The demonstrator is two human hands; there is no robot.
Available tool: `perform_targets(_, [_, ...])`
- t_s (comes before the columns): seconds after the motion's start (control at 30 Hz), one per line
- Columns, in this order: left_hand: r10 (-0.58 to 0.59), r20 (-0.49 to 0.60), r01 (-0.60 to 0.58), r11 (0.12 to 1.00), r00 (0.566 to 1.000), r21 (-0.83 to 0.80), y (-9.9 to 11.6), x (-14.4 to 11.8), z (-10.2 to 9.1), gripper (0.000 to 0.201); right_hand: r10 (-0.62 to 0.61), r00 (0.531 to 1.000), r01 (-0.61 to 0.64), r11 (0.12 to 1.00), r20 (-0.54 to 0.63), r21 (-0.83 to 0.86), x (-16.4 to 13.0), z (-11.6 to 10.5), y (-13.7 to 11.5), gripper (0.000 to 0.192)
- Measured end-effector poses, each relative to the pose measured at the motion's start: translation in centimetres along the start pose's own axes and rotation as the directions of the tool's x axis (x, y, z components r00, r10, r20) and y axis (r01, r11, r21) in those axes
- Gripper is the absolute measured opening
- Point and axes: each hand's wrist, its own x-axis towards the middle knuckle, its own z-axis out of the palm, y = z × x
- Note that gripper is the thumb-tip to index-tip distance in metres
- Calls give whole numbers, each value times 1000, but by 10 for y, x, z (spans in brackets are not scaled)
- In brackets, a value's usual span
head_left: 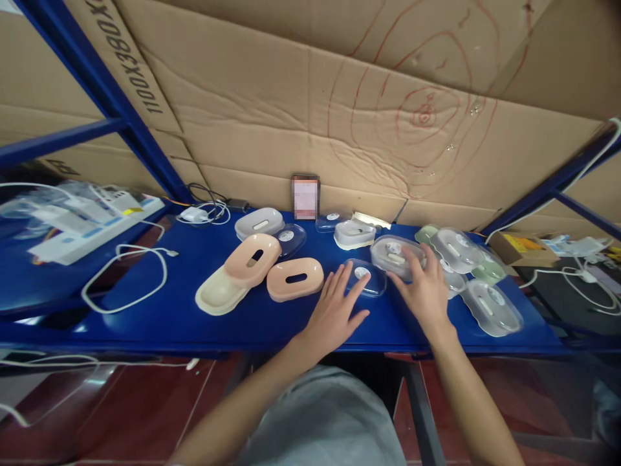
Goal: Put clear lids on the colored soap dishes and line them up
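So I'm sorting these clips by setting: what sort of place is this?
Probably a small workshop or packing bench: a blue metal shelf backed by cardboard sheets, strewn with plastic soap-dish parts and charger cables.

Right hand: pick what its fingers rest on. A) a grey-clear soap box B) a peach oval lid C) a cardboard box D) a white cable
A: the right hand lies with its fingers on the grey-clear soap box, apart from the peach lids.
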Motion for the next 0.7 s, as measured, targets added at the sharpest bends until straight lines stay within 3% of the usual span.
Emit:
perform_targets(0.1, [19, 59, -28, 989, 998, 143, -1, -4, 4, 61, 81, 997, -81, 968, -12, -235, 9, 13, -3, 54])
perform_targets(0.3, [70, 17, -72, 965, 997, 252, -5, -30, -13, 40, 6, 995, 34, 924, 104, -380, 10, 34, -9, 51])
perform_targets(0.53, [135, -60, -116, 962, 989, 249, -14, -56, -25, 18, -9, 993, 39, 969, 120, -245, 36, 52, 4, 55])
perform_targets(0.6, [118, -83, -97, 969, 990, 226, -16, -60, -26, 14, -119, 980, 146, 974, 163, -171, 51, 60, -3, 56])
perform_targets(0.7, [122, -84, -103, 974, 989, 201, -17, -64, -27, 10, -336, 908, 347, 938, 252, 2, 75, 78, -21, 54])
